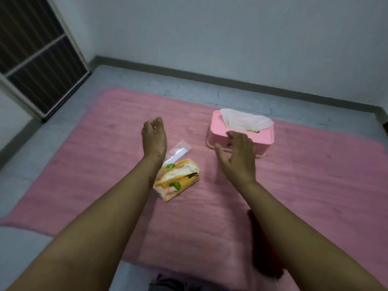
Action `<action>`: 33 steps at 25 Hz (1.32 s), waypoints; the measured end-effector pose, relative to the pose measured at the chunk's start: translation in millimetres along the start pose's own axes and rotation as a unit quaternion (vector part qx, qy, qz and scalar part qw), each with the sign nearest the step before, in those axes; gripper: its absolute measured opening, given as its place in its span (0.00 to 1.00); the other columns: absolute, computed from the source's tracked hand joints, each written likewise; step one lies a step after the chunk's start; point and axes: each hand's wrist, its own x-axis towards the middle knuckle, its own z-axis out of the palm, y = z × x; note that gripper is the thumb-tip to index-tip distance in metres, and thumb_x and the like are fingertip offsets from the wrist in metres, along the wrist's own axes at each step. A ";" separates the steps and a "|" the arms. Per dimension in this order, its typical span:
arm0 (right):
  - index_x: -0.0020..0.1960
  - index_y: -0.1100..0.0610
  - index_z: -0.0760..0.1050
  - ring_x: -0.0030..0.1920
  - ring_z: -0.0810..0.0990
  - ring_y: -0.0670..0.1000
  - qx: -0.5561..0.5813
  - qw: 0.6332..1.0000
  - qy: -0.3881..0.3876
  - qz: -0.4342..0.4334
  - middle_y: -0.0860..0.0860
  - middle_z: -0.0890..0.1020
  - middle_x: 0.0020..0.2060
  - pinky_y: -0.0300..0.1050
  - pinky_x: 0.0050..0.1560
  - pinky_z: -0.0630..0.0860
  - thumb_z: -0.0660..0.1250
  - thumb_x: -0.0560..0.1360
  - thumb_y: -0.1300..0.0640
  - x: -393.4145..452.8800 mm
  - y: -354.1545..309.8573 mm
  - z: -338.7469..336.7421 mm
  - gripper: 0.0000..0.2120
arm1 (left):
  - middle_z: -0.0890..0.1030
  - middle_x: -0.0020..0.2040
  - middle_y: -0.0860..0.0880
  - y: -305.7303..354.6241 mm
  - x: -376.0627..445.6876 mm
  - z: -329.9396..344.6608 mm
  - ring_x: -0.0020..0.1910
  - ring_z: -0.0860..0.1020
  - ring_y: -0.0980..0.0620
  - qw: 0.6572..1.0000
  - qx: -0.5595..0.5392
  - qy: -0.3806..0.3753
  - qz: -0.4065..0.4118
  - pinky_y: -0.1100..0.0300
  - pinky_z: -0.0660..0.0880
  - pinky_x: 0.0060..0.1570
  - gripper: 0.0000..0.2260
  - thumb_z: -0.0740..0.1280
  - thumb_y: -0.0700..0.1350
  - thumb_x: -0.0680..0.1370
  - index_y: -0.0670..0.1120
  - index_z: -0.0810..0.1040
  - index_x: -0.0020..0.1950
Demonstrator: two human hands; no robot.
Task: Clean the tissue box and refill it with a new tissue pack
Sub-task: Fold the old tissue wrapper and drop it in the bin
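Both hands hover empty, left hand (154, 134) loosely curled, right hand (237, 151) spread reaching for the pink tissue box (241, 133); it probably needs emptying first.

Right hand (237, 152) covers the near left corner of the pink box (262, 139). Left forearm hides one end of the yellow pack (178, 181) and part of the clear wrapper (178, 151) (its print too blurred to read). A dark red thing (260, 246) lies mostly behind the right forearm, unidentifiable. Both arms are cut off at the bottom edge.
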 end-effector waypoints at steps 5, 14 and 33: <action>0.61 0.54 0.72 0.59 0.75 0.54 0.100 0.976 -0.185 0.053 0.51 0.78 0.57 0.55 0.60 0.72 0.65 0.74 0.46 -9.8 -28.7 53.6 0.19 | 0.76 0.64 0.38 -50.3 -4.4 -79.4 0.65 0.72 0.37 0.978 0.155 0.102 -0.093 0.50 0.69 0.64 0.18 0.58 0.51 0.81 0.43 0.77 0.62; 0.68 0.51 0.67 0.63 0.76 0.57 0.169 0.905 -0.308 0.238 0.54 0.76 0.64 0.55 0.64 0.72 0.67 0.72 0.51 33.6 -19.5 120.2 0.25 | 0.66 0.70 0.37 -103.0 -21.1 -83.2 0.68 0.70 0.38 0.936 0.187 0.031 -0.298 0.49 0.70 0.67 0.25 0.63 0.53 0.79 0.42 0.66 0.72; 0.33 0.55 0.70 0.37 0.73 0.54 0.260 0.884 -0.241 0.304 0.54 0.74 0.32 0.50 0.40 0.68 0.63 0.64 0.49 44.2 -26.5 87.2 0.09 | 0.75 0.33 0.46 -56.8 -34.6 -61.1 0.24 0.72 0.55 0.975 -0.080 -0.004 -0.210 0.68 0.68 0.20 0.09 0.67 0.37 0.78 0.44 0.70 0.40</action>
